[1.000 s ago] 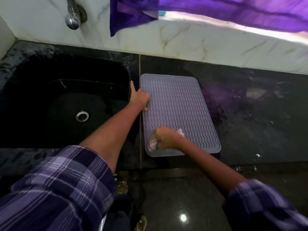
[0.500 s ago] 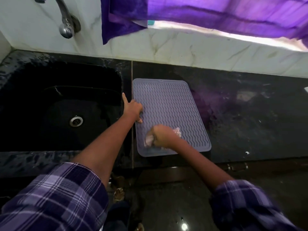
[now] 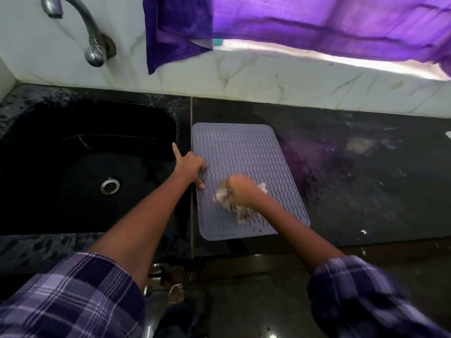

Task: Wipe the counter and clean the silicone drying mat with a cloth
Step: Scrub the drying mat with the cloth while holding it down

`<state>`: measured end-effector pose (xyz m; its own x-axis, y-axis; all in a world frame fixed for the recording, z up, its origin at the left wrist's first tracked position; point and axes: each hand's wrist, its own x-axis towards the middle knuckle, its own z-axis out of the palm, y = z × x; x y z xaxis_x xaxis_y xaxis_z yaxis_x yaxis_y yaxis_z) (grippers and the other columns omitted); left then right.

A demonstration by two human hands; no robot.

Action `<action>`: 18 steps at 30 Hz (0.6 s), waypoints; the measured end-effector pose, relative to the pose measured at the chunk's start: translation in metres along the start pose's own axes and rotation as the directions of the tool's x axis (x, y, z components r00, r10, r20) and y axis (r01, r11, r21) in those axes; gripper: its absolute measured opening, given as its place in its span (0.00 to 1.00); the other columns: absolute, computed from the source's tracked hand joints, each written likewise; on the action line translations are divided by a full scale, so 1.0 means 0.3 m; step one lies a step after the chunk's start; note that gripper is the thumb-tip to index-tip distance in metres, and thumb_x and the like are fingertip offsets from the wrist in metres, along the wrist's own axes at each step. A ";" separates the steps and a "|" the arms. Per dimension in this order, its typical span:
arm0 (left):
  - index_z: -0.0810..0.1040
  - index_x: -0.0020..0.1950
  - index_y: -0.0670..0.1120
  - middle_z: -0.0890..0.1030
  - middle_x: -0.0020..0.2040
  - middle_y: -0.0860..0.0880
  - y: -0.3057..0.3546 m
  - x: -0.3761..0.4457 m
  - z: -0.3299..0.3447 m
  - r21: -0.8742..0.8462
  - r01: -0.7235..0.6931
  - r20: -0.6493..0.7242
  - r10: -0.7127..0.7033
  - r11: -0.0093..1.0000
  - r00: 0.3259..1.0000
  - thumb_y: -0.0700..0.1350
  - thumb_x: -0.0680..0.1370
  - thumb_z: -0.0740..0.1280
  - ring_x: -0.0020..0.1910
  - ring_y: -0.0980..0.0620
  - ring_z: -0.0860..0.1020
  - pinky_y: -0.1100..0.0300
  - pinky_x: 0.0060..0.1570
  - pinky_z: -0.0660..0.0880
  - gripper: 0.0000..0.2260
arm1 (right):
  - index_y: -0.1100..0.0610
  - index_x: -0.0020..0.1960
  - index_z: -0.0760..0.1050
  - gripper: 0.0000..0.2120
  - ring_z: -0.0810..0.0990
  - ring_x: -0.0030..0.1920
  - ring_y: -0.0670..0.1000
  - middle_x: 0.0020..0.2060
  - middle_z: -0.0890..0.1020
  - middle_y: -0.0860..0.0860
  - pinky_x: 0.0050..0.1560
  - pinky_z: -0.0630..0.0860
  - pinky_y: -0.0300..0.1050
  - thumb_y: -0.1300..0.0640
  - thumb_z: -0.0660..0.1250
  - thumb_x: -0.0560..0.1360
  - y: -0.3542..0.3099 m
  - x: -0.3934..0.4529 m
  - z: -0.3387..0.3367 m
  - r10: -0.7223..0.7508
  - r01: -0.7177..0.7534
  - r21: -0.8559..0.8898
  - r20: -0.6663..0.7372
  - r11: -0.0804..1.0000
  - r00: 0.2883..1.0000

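Right hand [image 3: 240, 191] bunches the cloth [image 3: 241, 212] on the mat [image 3: 241, 152]; left hand [image 3: 191, 167], index finger out, presses its edge, which could skid sinkward if released.

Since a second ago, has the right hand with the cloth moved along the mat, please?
Yes. The right hand and cloth sat near the mat's near edge; now they are farther up it, toward the middle.
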<state>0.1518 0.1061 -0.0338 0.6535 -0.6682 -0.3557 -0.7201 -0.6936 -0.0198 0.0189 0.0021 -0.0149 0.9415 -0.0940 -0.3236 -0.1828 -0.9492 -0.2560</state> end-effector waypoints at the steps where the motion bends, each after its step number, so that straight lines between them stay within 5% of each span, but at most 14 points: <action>1: 0.76 0.66 0.53 0.75 0.63 0.48 -0.010 0.012 -0.013 0.017 -0.004 -0.021 0.004 1.000 1.000 0.57 0.67 0.75 0.70 0.49 0.65 0.28 0.68 0.39 0.29 | 0.57 0.52 0.79 0.09 0.80 0.49 0.54 0.47 0.83 0.55 0.53 0.77 0.48 0.58 0.68 0.72 0.001 0.066 -0.029 0.038 -0.040 -0.014 -0.101 0.999 0.994; 4: 0.78 0.62 0.53 0.79 0.58 0.50 -0.032 0.039 -0.019 0.136 0.008 -0.098 0.005 0.991 0.995 0.56 0.65 0.77 0.67 0.49 0.68 0.30 0.69 0.39 0.26 | 0.58 0.59 0.76 0.13 0.74 0.59 0.56 0.55 0.79 0.57 0.58 0.71 0.48 0.59 0.64 0.75 -0.017 0.228 -0.025 0.025 -0.079 -0.172 -0.294 0.982 0.955; 9: 0.80 0.57 0.55 0.81 0.52 0.52 -0.029 0.047 0.013 0.139 0.069 -0.137 -0.050 0.988 0.989 0.55 0.67 0.74 0.63 0.48 0.70 0.31 0.71 0.39 0.20 | 0.60 0.63 0.73 0.16 0.70 0.64 0.56 0.60 0.76 0.58 0.62 0.68 0.47 0.62 0.61 0.76 -0.021 0.230 0.074 0.056 -0.093 -0.130 -0.264 0.987 0.963; 15: 0.81 0.56 0.53 0.81 0.53 0.52 0.007 0.038 -0.021 0.184 0.111 -0.106 -0.093 0.977 0.990 0.54 0.65 0.77 0.62 0.49 0.72 0.33 0.71 0.37 0.21 | 0.58 0.55 0.79 0.14 0.79 0.52 0.54 0.52 0.82 0.55 0.53 0.76 0.46 0.57 0.71 0.70 -0.026 0.074 0.058 0.037 -0.035 -0.031 0.087 0.999 0.995; 18: 0.82 0.53 0.50 0.81 0.50 0.52 0.018 0.037 -0.023 0.177 0.130 -0.123 -0.109 0.976 0.986 0.51 0.67 0.77 0.61 0.49 0.73 0.34 0.72 0.38 0.16 | 0.58 0.51 0.80 0.10 0.79 0.44 0.52 0.47 0.83 0.56 0.45 0.73 0.43 0.57 0.69 0.71 -0.021 0.168 -0.042 0.100 -0.100 0.034 -0.022 0.994 0.995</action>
<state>0.1568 0.0933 -0.0314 0.7520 -0.6162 -0.2341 -0.6587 -0.7161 -0.2310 0.0712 -0.0004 -0.0180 0.9244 -0.1955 -0.3275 -0.2851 -0.9245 -0.2530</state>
